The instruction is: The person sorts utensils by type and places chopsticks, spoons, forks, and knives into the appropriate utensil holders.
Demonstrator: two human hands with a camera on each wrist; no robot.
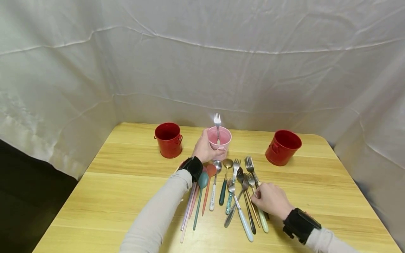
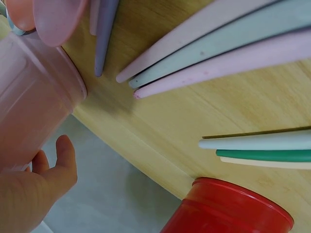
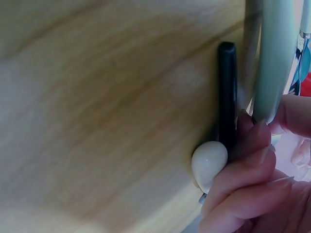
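Observation:
My left hand (image 1: 205, 147) grips the side of a pink bucket (image 1: 223, 149), fingers round its wall. A fork (image 1: 217, 121) stands tines-up inside it. In the left wrist view, the fingers curl beside the pink bucket (image 2: 29, 102). My right hand (image 1: 272, 201) pinches a fork's pale green handle (image 1: 263, 221) low over the table. In the right wrist view, that pale green handle (image 3: 274, 53) lies between thumb and fingers, with a black handle (image 3: 227, 92) and a white rounded handle end (image 3: 209, 162) next to the fingertips. Several other forks, including one with a pale blue handle (image 1: 243, 221), lie just left of it.
A red bucket (image 1: 170, 142) stands at the back left, another red bucket (image 1: 282, 149) at the back right. Between the hands lie spoons, such as a teal spoon (image 1: 202, 182) and an orange spoon (image 1: 210, 172). Chopsticks (image 1: 190, 207) lie by the left forearm. A grey curtain (image 1: 221, 80) hangs behind.

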